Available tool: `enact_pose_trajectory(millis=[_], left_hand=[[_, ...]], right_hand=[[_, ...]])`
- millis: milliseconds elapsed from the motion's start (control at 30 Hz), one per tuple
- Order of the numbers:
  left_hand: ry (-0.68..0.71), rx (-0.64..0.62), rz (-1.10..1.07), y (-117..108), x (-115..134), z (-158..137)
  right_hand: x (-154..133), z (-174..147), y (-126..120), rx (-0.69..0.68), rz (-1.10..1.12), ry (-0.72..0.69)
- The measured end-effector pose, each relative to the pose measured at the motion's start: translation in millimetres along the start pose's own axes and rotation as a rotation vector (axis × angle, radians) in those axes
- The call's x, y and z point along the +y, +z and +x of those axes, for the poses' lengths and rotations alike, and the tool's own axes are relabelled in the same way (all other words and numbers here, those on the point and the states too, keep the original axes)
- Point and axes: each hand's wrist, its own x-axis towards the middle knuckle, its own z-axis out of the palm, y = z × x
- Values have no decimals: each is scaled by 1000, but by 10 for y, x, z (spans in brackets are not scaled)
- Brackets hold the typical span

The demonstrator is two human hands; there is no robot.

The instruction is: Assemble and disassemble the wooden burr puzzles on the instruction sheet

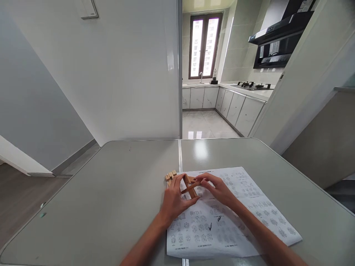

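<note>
The left forearm (146,236) and right forearm (256,223), both bare, slant inward from the near edge of the worktop (83,207). The left grip (173,202) arches, fingers bent, thumb stretched rightward below; the right grip (220,189), close beside it, pinches, its bent fingers pointing leftward.

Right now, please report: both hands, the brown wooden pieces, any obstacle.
Left hand: gripping brown wooden pieces. Right hand: touching same pieces. Small pale wooden blocks beyond left hand; white printed paper sheet underneath. No obstruction seen.
</note>
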Motion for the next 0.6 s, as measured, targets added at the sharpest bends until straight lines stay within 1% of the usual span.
enact_pose_trajectory(millis=[67, 133, 333, 500, 600], left_hand=[[0, -51, -19, -1, 0, 1], [2, -80, -33, -4, 5, 2], [14, -94, -62, -12, 23, 12], [-31, -107, -119, -11, -15, 26], [-33, -100, -129, -13, -41, 36]], right_hand=[[-9, -10, 28, -24, -7, -12], [-11, -19, 60, -17, -21, -13], [-23, -32, 84, -7, -18, -18], [-33, -29, 63, -44, 4, -37], [-69, -22, 44, -75, 13, -47]])
